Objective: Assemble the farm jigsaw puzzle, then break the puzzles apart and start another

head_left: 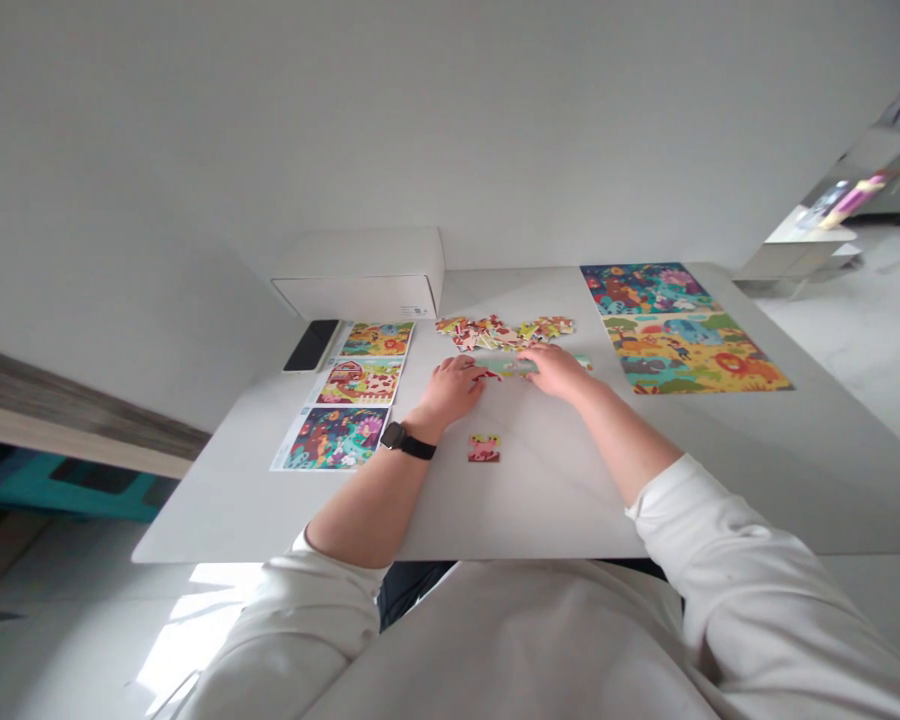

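Note:
My left hand (455, 387), with a black watch (407, 440) on its wrist, is closed at the left end of a pale green strip of joined puzzle pieces (504, 364). A small red-edged puzzle piece (489, 375) shows by its fingertips, partly covered by the hand. My right hand (553, 370) has its fingers bent over the strip's right part, gripping it against the table. Just behind the strip lies a heap of loose puzzle pieces (487, 332). Nearer to me, a single pink puzzle piece (484, 449) lies apart on the white table (547, 500).
A sheet with three printed pictures (360, 382) lies on the left, beside a black phone (311, 346). Behind them a white box (360, 285) stands against the wall. On the right are two finished-looking animal pictures, one dark blue (645, 288), one yellow (694, 355).

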`<action>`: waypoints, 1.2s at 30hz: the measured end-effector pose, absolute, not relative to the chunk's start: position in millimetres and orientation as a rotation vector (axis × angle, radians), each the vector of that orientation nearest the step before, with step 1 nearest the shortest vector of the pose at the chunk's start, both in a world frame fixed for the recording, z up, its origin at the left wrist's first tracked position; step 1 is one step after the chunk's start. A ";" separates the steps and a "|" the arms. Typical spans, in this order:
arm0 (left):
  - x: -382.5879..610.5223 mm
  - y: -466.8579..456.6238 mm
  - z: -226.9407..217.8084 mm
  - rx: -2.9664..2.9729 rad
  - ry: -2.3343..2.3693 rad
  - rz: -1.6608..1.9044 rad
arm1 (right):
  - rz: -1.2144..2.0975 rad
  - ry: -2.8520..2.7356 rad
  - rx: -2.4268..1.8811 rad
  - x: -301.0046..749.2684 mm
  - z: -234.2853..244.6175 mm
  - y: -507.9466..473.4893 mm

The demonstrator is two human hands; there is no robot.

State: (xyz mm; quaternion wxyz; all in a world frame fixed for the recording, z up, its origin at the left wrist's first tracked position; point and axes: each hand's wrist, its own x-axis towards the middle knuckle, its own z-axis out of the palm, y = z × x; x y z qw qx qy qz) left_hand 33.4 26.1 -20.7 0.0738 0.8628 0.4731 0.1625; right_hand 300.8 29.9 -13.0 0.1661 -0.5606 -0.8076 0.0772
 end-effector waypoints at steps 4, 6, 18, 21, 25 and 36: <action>32.8 26.4 -20.5 2.593 1.408 0.491 | 0.178 -2.335 -1.559 300.5 -12.3 28.6; 32.7 26.1 -20.3 2.597 1.413 0.492 | 0.167 -2.345 -1.544 301.2 -12.9 28.7; 32.7 24.2 -17.6 2.606 1.404 0.500 | 0.199 -2.351 -1.405 301.3 -17.6 30.8; 32.9 24.4 -18.4 2.602 1.402 0.507 | 0.212 -2.355 -1.404 300.7 -16.8 30.1; 33.4 24.4 -19.2 2.594 1.412 0.518 | 0.187 -2.359 -1.431 300.2 -15.9 29.1; 33.6 25.0 -20.2 2.593 1.432 0.477 | 0.142 -2.508 -1.678 285.5 8.2 11.5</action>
